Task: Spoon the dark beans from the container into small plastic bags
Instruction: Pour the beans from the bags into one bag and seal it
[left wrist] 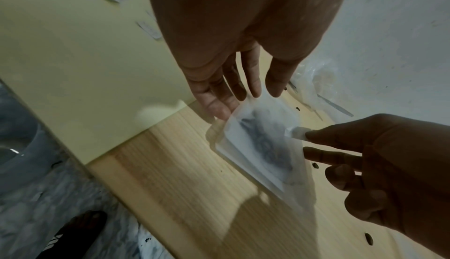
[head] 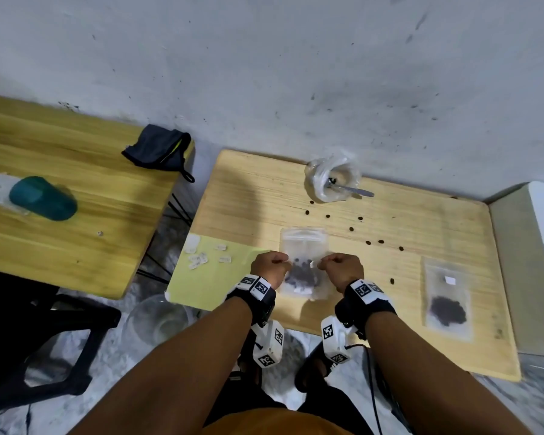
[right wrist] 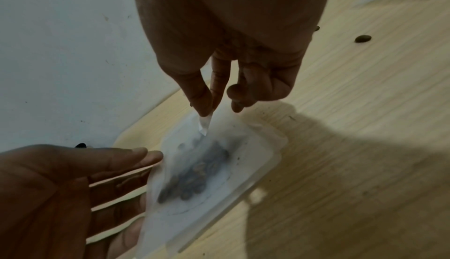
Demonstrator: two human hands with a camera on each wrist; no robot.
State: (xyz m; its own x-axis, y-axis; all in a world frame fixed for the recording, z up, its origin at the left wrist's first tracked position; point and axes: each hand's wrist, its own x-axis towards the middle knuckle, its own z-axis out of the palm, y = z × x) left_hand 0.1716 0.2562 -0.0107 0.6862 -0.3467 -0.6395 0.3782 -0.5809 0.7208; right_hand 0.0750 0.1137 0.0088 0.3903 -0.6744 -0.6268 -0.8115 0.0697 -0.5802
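A small clear plastic bag (head: 302, 244) (left wrist: 263, 147) (right wrist: 219, 166) with dark beans in it is at the middle of the light wooden table (head: 390, 277). My left hand (head: 269, 265) (left wrist: 243, 97) (right wrist: 121, 159) pinches its left edge, fingers under it and thumb on top. My right hand (head: 341, 265) (right wrist: 207, 107) (left wrist: 314, 138) pinches a small white label (right wrist: 204, 125) (left wrist: 295, 132) over the bag's upper right. The bean container (head: 332, 178), lined with clear plastic, stands at the back with the spoon (head: 355, 191) in it.
A second bag (head: 448, 302) with beans and a white label lies to the right. Loose beans (head: 350, 229) dot the table. A yellow sheet (head: 220, 277) with several white labels lies on the left. A neighbouring table holds a teal cup (head: 43, 199) and a dark pouch (head: 159, 150).
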